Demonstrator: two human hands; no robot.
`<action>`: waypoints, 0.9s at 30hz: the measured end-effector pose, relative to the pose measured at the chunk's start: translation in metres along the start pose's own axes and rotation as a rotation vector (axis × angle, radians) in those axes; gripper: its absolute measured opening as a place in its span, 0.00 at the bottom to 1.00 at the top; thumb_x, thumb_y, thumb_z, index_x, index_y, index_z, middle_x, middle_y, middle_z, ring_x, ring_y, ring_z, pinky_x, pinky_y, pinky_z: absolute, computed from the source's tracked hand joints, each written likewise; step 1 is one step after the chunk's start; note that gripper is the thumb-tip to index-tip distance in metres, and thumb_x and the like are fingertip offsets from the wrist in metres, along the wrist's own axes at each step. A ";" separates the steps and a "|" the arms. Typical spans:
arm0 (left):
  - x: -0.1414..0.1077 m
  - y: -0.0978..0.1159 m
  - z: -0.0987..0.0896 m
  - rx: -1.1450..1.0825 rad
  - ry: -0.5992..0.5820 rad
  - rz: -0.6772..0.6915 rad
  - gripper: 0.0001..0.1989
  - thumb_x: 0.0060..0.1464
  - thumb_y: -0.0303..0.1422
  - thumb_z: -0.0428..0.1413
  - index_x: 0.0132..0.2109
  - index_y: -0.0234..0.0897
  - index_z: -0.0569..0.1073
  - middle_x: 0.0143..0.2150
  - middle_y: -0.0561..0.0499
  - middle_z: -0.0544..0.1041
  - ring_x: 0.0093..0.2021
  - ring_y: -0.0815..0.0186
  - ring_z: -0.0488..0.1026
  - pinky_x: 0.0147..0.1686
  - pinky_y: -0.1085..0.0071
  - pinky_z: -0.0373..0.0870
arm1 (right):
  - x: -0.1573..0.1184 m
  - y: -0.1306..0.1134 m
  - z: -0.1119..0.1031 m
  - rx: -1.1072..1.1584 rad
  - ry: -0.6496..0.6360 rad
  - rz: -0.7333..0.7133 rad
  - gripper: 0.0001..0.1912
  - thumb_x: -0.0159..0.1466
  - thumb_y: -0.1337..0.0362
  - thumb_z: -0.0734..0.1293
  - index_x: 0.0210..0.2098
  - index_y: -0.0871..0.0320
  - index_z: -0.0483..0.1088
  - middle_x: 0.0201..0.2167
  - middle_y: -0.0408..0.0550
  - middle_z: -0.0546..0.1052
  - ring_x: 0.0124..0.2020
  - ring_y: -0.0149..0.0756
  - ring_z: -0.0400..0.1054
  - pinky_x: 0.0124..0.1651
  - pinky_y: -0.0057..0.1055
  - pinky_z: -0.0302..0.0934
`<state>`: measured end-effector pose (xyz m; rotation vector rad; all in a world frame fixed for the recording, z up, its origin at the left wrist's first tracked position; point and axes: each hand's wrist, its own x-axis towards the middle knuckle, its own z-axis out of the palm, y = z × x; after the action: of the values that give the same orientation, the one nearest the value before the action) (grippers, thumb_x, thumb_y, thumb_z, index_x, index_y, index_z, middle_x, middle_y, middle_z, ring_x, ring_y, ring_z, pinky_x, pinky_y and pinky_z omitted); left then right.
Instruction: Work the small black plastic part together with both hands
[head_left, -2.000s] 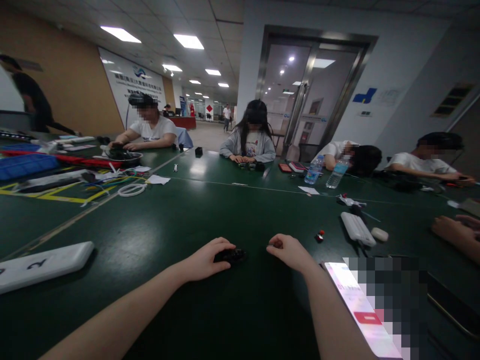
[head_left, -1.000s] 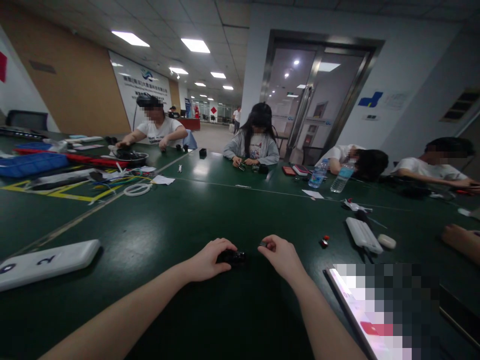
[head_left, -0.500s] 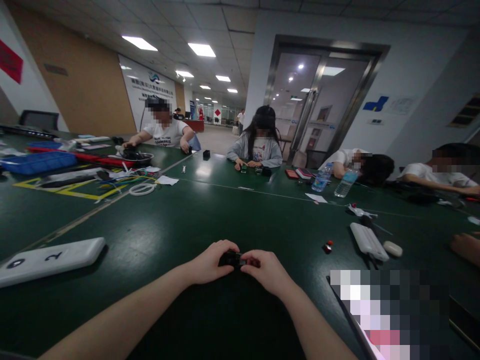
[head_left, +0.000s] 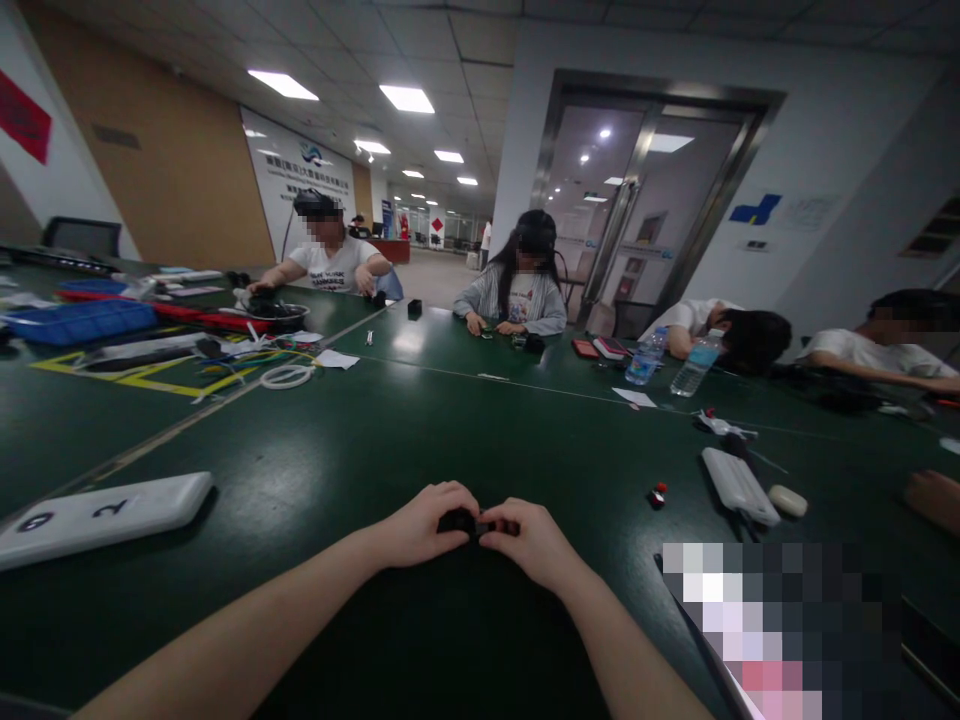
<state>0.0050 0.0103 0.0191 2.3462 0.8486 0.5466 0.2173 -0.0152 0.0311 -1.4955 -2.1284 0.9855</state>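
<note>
A small black object [head_left: 456,521], too dark to name, is between my two hands just above the green table, near the middle of the view. The fingers and thumb of my left hand [head_left: 427,526] are closed around its left side. From the right, my right hand [head_left: 531,536] pinches at its other end, thumb and forefinger together. Both sets of fingertips almost meet, and the fingers hide most of the object. Off to the right on the table stands a small red and black piece [head_left: 658,495], apart from my hands.
A white power bank [head_left: 112,515] lies at left. On the right are a white device [head_left: 739,485] with a cable, a small pale case [head_left: 788,501] and a blurred-out screen [head_left: 750,630]. Farther off are water bottles [head_left: 697,366], loose cables [head_left: 285,377], a blue tray [head_left: 82,323] and several people seated.
My fingertips have come slightly closer together, and less of the greyish part between them shows. The view has shifted a little. A person across the table has moved their hands slightly.
</note>
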 end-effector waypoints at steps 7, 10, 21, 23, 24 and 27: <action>0.000 0.001 -0.003 0.158 -0.069 0.010 0.18 0.56 0.32 0.53 0.53 0.54 0.69 0.52 0.52 0.67 0.52 0.62 0.64 0.51 0.63 0.61 | 0.002 0.005 -0.003 -0.013 0.016 0.008 0.15 0.58 0.57 0.66 0.44 0.48 0.74 0.33 0.43 0.71 0.33 0.33 0.64 0.36 0.29 0.58; -0.001 -0.010 -0.014 0.295 -0.040 0.010 0.18 0.57 0.33 0.51 0.54 0.55 0.70 0.52 0.52 0.67 0.51 0.61 0.65 0.51 0.62 0.60 | 0.003 0.015 -0.008 0.025 0.105 0.077 0.18 0.59 0.56 0.64 0.47 0.51 0.72 0.33 0.44 0.73 0.33 0.33 0.65 0.36 0.30 0.59; -0.052 -0.101 -0.094 0.520 0.553 -1.135 0.22 0.57 0.42 0.45 0.56 0.51 0.68 0.53 0.41 0.69 0.52 0.46 0.64 0.47 0.50 0.60 | 0.006 0.041 -0.027 0.024 0.222 0.259 0.15 0.60 0.59 0.62 0.45 0.54 0.72 0.38 0.46 0.76 0.38 0.36 0.70 0.41 0.32 0.61; -0.061 -0.107 -0.100 0.461 0.719 -1.305 0.23 0.56 0.43 0.44 0.58 0.48 0.67 0.54 0.37 0.67 0.53 0.42 0.63 0.46 0.48 0.60 | 0.007 0.043 -0.026 0.011 0.235 0.269 0.15 0.60 0.60 0.62 0.44 0.54 0.72 0.37 0.46 0.76 0.38 0.37 0.70 0.41 0.33 0.61; -0.064 -0.110 -0.101 0.437 0.787 -1.347 0.24 0.56 0.44 0.43 0.58 0.47 0.67 0.55 0.36 0.66 0.54 0.41 0.62 0.46 0.47 0.59 | 0.007 0.043 -0.026 0.005 0.245 0.277 0.14 0.60 0.60 0.62 0.43 0.55 0.73 0.37 0.46 0.76 0.38 0.37 0.71 0.41 0.33 0.62; -0.068 -0.115 -0.100 0.388 0.883 -1.359 0.24 0.55 0.44 0.43 0.57 0.46 0.67 0.56 0.34 0.65 0.55 0.40 0.60 0.47 0.44 0.57 | 0.006 0.041 -0.028 0.002 0.260 0.302 0.14 0.60 0.61 0.62 0.43 0.55 0.73 0.38 0.46 0.77 0.39 0.37 0.71 0.43 0.33 0.62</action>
<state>-0.1490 0.0745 0.0083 1.1282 2.7337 0.7743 0.2606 0.0079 0.0202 -1.8699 -1.7552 0.8318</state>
